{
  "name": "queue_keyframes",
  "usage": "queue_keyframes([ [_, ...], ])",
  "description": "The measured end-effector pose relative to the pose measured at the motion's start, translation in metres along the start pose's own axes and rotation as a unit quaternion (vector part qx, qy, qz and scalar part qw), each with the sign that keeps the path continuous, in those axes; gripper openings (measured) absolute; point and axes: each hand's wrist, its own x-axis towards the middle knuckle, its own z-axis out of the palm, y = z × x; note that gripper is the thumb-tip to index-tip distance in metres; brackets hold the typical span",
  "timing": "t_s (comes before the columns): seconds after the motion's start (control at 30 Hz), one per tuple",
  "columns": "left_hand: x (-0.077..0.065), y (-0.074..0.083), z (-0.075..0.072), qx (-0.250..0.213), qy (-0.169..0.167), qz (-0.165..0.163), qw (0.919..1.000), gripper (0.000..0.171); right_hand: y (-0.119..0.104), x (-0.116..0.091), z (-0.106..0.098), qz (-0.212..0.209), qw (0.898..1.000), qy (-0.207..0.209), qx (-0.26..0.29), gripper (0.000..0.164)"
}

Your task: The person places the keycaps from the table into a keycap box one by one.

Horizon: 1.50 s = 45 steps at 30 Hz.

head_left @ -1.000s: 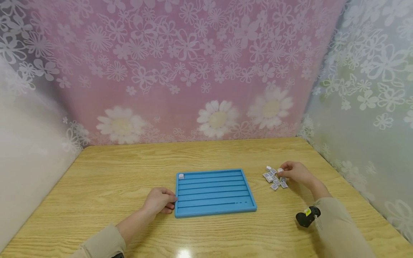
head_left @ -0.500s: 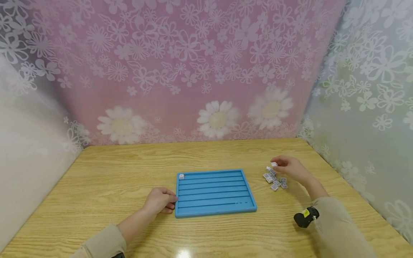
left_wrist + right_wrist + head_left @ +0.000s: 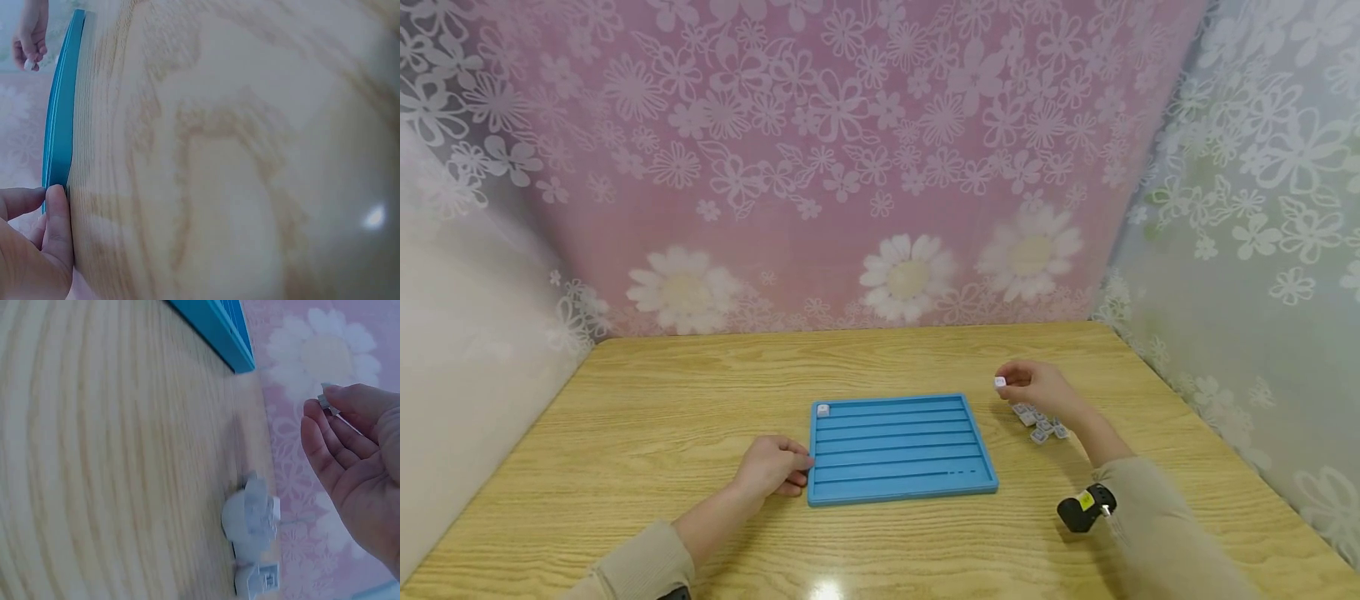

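Note:
My right hand point(image 3: 1043, 392) pinches a white keycap point(image 3: 1000, 382) between thumb and fingertips, above the table between the tray and the pile. In the right wrist view the held keycap point(image 3: 326, 401) shows small at the fingertips. A blue ridged tray point(image 3: 902, 498) lies flat at the middle of the table. One white keycap point(image 3: 823, 410) sits in its far left corner, in the top row. My left hand point(image 3: 772, 467) grips the tray's left edge; the left wrist view shows thumb and finger pinching the rim point(image 3: 61, 144).
Several loose keycaps point(image 3: 1040, 425) lie in a pile right of the tray, partly behind my right hand. Some are upturned, with a hollow underside point(image 3: 267, 576) showing. Floral curtains point(image 3: 902, 167) stand behind the wooden table point(image 3: 700, 375) and at its sides.
My right hand picked a keycap from the pile, lifted it and carried it left toward the tray. The left hand and the tray have stayed in place.

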Motion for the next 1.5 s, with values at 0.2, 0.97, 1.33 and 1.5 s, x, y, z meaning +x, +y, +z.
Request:
queue_keyframes([
  [0.2,0.0,-0.001,0.0,-0.001,0.0,0.0,1.0,0.009,-0.009,0.01,0.016,-0.015,1.0,-0.003,0.007,0.038],
  [0.97,0.001,-0.002,-0.001,0.005,0.004,-0.006,1.0,0.008,-0.055,0.039,0.07,-0.082,0.997,-0.01,0.001,0.027],
  [1.33,0.002,0.003,-0.001,0.0,0.006,-0.014,0.9999,0.011,-0.073,0.05,0.094,-0.106,0.994,-0.022,-0.017,0.021],
  [1.5,0.002,0.003,-0.002,0.004,0.01,-0.018,0.9998,0.012,-0.08,0.056,0.108,-0.117,0.992,-0.033,-0.016,0.019],
])
